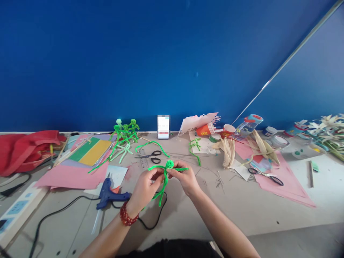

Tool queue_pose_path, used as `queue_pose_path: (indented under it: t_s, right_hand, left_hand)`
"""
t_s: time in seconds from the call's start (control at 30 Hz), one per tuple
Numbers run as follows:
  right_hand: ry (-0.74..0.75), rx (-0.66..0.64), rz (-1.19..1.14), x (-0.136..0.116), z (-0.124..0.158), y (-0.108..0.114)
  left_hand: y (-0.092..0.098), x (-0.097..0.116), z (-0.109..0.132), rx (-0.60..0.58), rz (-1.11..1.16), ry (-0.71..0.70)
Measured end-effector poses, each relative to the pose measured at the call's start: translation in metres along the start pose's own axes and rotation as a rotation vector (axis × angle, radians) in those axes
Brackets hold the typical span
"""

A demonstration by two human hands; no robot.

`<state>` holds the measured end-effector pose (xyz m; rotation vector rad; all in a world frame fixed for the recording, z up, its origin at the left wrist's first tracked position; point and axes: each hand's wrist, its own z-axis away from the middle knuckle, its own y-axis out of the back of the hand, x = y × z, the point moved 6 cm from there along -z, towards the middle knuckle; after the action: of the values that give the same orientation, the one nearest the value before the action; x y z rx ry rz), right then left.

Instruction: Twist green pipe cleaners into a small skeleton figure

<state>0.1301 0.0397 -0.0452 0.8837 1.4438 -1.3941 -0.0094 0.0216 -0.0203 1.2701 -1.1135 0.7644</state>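
Observation:
Between my hands is a green pipe cleaner figure (169,165) with a round coiled head, two arms stretched sideways and long legs hanging down. My left hand (147,184) pinches its body and arm from the left, fingers closed. From the right, my right hand (185,176) grips it just under the head, thumb and fingers pressed together. Behind my hands lie black-handled scissors (156,156) and a loose curved green pipe cleaner (153,142). Part of the figure's body is hidden by my fingers.
A blue glue gun (110,195) with its black cord lies at left, near a white power strip (24,208). Several finished green figures (125,130) stand at the back left. Second scissors (266,175) rest on pink paper (290,182) at right, by dried husks (228,152).

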Motion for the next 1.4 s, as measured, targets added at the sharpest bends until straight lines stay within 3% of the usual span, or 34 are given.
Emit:
queue_pose_path:
  t_s: [0.2,0.37,0.47,0.6,0.8,0.97,1.13,1.27,1.4]
  right_hand:
    - [0.021,-0.011,0.031,-0.003,-0.001,-0.003]
    - [-0.010,-0.058,0.057,0.003,0.007,-0.008]
    - [0.018,-0.117,0.191,0.004,0.013,-0.014]
    - [0.049,-0.065,0.204,0.002,0.017,-0.012]
    - [-0.038,-0.100,0.005,0.005,0.020,-0.009]
    - [-0.038,-0.155,-0.018,-0.003,0.022,-0.009]
    - [-0.211,-0.377,-0.033,-0.001,0.027,-0.018]
    - [-0.344,-0.389,-0.026,0.003,0.024,-0.011]
    - [-0.386,-0.516,0.005,0.003,0.012,-0.002]
  left_hand:
    - [-0.008,-0.020,-0.005,0.008,0.262,0.104]
    - [-0.007,-0.016,-0.004,0.045,0.292,0.084]
    - [-0.002,-0.015,-0.004,0.104,0.246,0.064]
    - [0.001,-0.021,-0.004,0.153,0.271,0.088]
    - [-0.008,-0.028,-0.004,0.075,0.731,0.246]
    - [-0.024,-0.024,-0.003,-0.130,0.946,0.353]
    - [-0.026,-0.020,0.000,-0.200,0.984,0.344]
    - [-0.024,-0.020,0.004,-0.195,0.957,0.340]
    - [-0.024,-0.020,0.007,-0.305,0.842,0.380]
